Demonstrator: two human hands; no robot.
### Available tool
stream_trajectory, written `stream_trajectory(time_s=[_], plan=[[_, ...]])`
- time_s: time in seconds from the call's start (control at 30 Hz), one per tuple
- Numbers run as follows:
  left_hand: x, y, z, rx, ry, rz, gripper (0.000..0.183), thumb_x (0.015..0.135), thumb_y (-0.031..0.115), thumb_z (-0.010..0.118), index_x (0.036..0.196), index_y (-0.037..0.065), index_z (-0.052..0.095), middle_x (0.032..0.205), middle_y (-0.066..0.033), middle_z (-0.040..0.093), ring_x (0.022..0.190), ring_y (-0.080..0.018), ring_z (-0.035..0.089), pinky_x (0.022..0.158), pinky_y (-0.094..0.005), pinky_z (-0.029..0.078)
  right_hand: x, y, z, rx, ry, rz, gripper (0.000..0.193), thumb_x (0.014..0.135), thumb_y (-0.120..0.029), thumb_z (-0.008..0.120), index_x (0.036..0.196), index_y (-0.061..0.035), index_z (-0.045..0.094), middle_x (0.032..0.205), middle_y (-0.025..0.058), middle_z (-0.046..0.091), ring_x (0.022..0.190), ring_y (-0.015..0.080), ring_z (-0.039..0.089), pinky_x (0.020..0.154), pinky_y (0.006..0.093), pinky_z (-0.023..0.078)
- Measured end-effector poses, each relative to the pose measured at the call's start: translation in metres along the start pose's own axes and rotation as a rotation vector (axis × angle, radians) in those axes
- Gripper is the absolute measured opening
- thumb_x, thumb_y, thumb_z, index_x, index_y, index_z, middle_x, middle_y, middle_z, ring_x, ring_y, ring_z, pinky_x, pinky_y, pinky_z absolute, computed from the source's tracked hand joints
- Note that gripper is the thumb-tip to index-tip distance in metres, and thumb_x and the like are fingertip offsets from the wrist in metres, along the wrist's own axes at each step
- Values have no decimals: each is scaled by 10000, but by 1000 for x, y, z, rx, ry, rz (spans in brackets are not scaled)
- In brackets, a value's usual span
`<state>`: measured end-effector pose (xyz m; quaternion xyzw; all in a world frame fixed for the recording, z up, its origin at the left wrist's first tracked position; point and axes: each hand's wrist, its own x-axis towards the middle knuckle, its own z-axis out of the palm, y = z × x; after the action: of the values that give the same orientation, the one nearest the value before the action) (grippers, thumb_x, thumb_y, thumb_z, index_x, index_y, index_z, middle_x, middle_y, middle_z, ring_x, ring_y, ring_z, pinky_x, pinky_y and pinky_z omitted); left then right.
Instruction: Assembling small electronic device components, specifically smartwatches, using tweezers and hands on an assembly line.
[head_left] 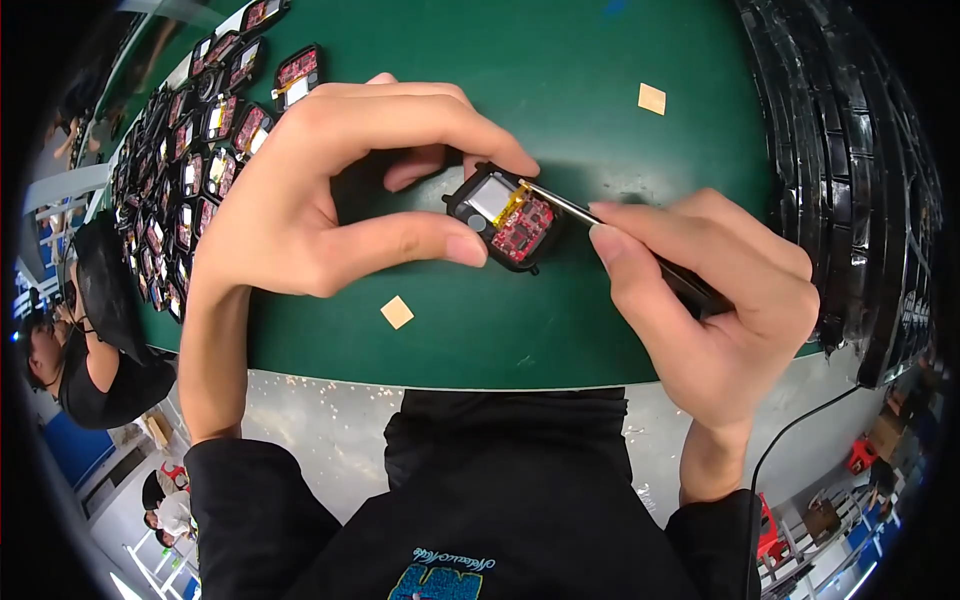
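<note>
Between the thumb and fingers of my left hand (pixel 330 190) is a small black device housing (pixel 520 262), open on top. Inside it show a red circuit board (pixel 524 230), a silver battery (pixel 492 197) with yellow tape along one edge, and a round dark part. My right hand (pixel 710 290) grips a pair of slim metal tweezers (pixel 565 205) like a pen. Their tips touch the housing's upper edge, by the end of the yellow tape. Whether the tips pinch anything is too small to tell.
Many similar open housings (pixel 190 170) crowd the left of the green table (pixel 600 340); one (pixel 297 76) lies apart behind my left hand. Two beige square pieces (pixel 397 312) (pixel 652 98) lie on the tabletop. Black trays (pixel 850 150) are stacked along the right. Another person (pixel 95 370) sits at left.
</note>
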<state>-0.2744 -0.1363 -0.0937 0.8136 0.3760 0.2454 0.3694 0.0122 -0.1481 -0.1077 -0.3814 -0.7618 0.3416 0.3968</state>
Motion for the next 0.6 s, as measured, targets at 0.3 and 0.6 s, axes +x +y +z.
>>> stream_trajectory(time_s=[0.3, 0.6], plan=[[0, -2, -4, 51, -57, -17, 603, 724, 321, 946, 1203, -22, 817, 982, -80, 762, 704, -130, 500, 673, -304, 367, -2, 2, -2, 41, -56, 62, 176, 843, 105, 834, 1004, 38, 855, 717, 36, 678, 597, 70, 578, 542, 236, 375], [1, -2, 0, 107, -28, -9, 577, 738, 356, 930, 1181, 3, 821, 955, -67, 760, 701, -136, 504, 676, -310, 364, -2, 3, 3, 27, -26, 64, 156, 857, 86, 842, 1002, 29, 857, 710, 28, 665, 597, 67, 569, 542, 240, 373]])
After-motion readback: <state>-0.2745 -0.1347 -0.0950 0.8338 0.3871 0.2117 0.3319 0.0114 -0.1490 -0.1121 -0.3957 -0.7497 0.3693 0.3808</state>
